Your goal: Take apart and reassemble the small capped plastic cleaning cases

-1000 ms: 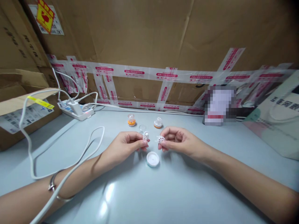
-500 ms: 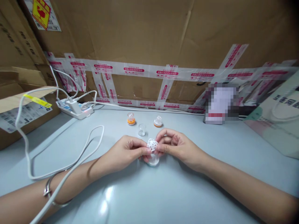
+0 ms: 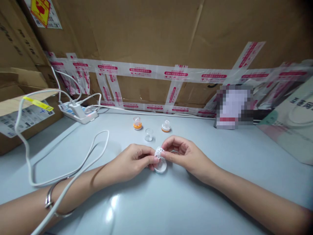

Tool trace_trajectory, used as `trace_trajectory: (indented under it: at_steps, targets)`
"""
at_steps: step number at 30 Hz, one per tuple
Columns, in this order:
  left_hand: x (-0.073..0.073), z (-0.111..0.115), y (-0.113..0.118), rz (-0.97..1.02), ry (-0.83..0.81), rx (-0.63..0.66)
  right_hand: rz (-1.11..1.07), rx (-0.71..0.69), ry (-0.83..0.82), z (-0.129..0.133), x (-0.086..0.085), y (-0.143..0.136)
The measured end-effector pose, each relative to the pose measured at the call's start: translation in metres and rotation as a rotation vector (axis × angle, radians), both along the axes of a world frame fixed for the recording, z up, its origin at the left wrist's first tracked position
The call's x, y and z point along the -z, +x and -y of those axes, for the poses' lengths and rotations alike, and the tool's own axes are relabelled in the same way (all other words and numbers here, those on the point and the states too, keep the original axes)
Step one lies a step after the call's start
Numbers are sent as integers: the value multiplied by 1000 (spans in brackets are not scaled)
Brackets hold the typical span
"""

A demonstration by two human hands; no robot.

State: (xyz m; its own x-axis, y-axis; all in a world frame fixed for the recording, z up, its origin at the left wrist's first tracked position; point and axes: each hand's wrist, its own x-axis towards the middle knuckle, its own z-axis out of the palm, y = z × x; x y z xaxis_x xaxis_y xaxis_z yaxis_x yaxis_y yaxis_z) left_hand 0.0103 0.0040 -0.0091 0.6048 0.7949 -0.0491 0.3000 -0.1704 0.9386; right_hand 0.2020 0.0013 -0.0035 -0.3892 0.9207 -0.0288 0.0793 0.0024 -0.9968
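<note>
Between my hands is a small white plastic lattice piece (image 3: 158, 152) with rounded openwork sides. My left hand (image 3: 139, 160) pinches its left side between thumb and fingers. My right hand (image 3: 183, 151) has its thumb and index finger on the right side, the other fingers curled. Just below the lattice piece shows a shallow round whitish cup (image 3: 160, 167); whether the two are joined I cannot tell. Past my hands stands a small clear cup (image 3: 149, 135). Farther back sit two small clear-topped containers, one with an orange base (image 3: 137, 124) and one white with an orange rim (image 3: 166, 126).
A white power strip (image 3: 79, 112) with plugs lies at the back left. Its white cable (image 3: 106, 140) loops across the table and over my left forearm. A large taped carton (image 3: 146, 39) closes off the back. A blurred-out upright object (image 3: 231, 109) and a printed bag (image 3: 290, 120) stand right.
The lattice piece has tilted slightly between my fingers, and my right thumb now covers more of it. The round cup below shows more openly. The view has shifted slightly.
</note>
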Motion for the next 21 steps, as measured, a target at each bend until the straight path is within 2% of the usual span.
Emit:
trace_trajectory:
  at_steps: [6, 13, 21]
  targets:
    - [0, 3, 0, -79, 121, 19, -80, 48, -58, 2, 1, -3]
    - [-9, 9, 0, -128, 250, 30, -103, 69, -70, 5, 1, -4]
    - [-7, 10, 2, -104, 341, -67, -151, 121, -96, 8, 3, -6]
